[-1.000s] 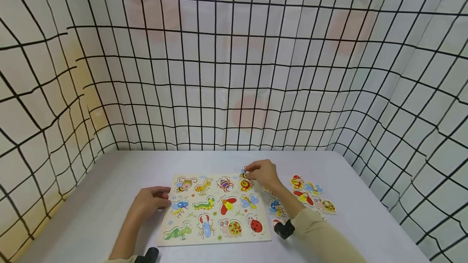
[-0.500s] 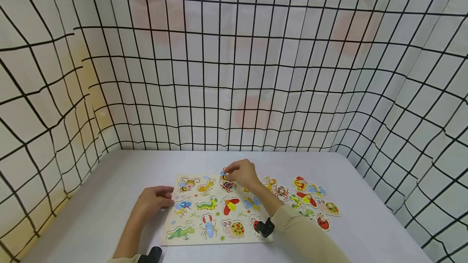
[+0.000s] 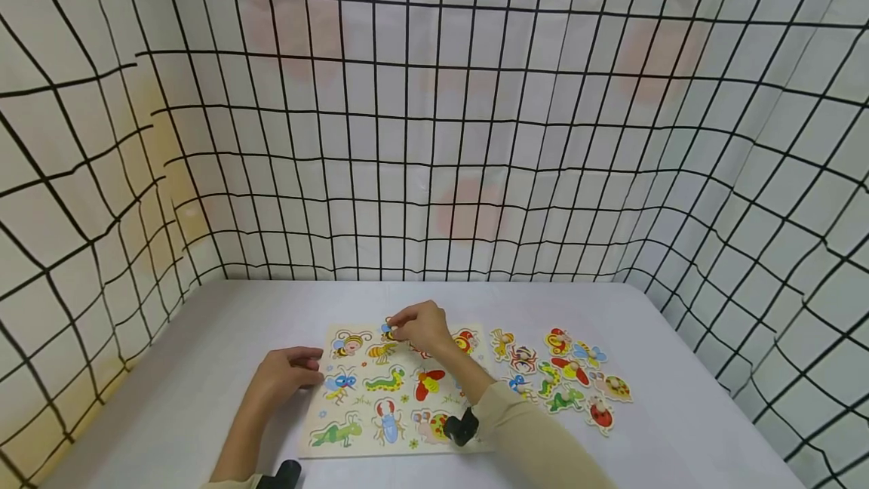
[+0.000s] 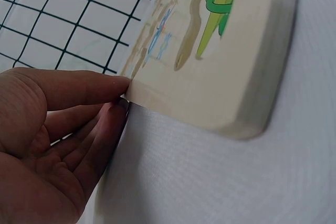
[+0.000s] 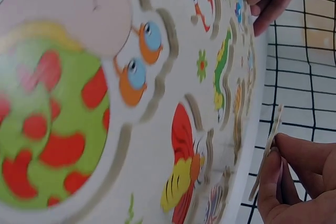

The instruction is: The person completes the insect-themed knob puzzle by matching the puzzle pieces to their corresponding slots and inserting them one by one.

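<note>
A wooden puzzle board [image 3: 400, 453] printed with insects lies flat on the white table. My left hand [image 3: 285, 377] rests at its left side, fingertips touching the edge, as the left wrist view shows with the board's corner [image 4: 226, 114] close by. Over the top row, my right hand [image 3: 422, 327] pinches a small bee puzzle piece [image 3: 388, 329] between thumb and fingers. In the right wrist view this thin piece [image 5: 266, 153] stands on edge, raised above the board. Below it in the head view shows the orange insect recess [image 3: 382, 354].
Several loose insect pieces lie right of the board, among them a ladybug [image 3: 600, 413], a snail [image 3: 616, 388] and a grasshopper [image 3: 565, 399]. A black grid net [image 3: 434, 202] with white sheeting behind it surrounds the table.
My right hand has moved left along the board's top row with the bee piece, from the right corner past the spider. The left hand stays at the left edge.
</note>
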`<state>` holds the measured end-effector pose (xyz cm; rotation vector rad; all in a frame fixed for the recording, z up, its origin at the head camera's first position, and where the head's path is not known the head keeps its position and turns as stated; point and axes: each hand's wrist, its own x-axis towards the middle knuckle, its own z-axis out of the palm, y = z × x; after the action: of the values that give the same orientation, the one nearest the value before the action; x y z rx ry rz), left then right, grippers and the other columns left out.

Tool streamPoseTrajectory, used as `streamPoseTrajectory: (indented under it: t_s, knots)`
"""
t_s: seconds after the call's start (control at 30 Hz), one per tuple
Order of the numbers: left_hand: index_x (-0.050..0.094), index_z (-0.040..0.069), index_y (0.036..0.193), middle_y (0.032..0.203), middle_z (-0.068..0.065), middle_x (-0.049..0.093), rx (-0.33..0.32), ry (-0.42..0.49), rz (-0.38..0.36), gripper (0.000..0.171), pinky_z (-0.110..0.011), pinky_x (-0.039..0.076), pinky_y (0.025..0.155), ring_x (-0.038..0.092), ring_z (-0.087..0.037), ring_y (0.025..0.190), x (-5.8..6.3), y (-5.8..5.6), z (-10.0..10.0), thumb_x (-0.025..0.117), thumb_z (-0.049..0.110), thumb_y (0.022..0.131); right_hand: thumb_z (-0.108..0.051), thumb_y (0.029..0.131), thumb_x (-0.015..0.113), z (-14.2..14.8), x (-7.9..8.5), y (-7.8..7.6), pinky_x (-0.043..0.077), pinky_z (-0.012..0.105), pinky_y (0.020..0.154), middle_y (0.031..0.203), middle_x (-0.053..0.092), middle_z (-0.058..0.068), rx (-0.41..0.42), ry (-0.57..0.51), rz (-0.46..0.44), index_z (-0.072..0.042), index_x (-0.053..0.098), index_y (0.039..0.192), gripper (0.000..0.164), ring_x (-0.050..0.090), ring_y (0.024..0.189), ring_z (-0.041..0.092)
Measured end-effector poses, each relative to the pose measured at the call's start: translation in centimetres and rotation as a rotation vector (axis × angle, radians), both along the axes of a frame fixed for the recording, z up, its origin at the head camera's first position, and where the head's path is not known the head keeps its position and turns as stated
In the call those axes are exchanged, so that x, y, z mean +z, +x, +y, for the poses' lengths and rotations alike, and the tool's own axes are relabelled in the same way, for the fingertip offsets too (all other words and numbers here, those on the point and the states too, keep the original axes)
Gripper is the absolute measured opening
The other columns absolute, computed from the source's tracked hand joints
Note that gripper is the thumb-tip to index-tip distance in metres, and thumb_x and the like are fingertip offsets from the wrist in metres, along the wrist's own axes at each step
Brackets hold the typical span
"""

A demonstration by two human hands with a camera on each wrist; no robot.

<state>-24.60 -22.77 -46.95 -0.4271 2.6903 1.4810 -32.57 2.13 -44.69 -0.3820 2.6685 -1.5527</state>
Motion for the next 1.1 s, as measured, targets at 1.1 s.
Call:
streamPoseTrajectory:
  t_s: [1.1]
  knots:
    - [0.070, 0.001, 0.124, 0.095, -0.008, 0.070, 0.001, 0.013, 0.007, 0.044, -0.029, 0.051, 0.069, 0.061, -0.019, 0.081, 0.2, 0.1, 0.0, 0.079, 0.003, 0.080, -0.003, 0.076, 0.083, -6.8, -1.6, 0.9, 0.045, 0.018, 0.060, 0.083, 0.078, -0.001, -0.002, 0.032, -0.015, -0.011, 0.083, 0.084, 0.012, 0.059, 0.068, 0.004]
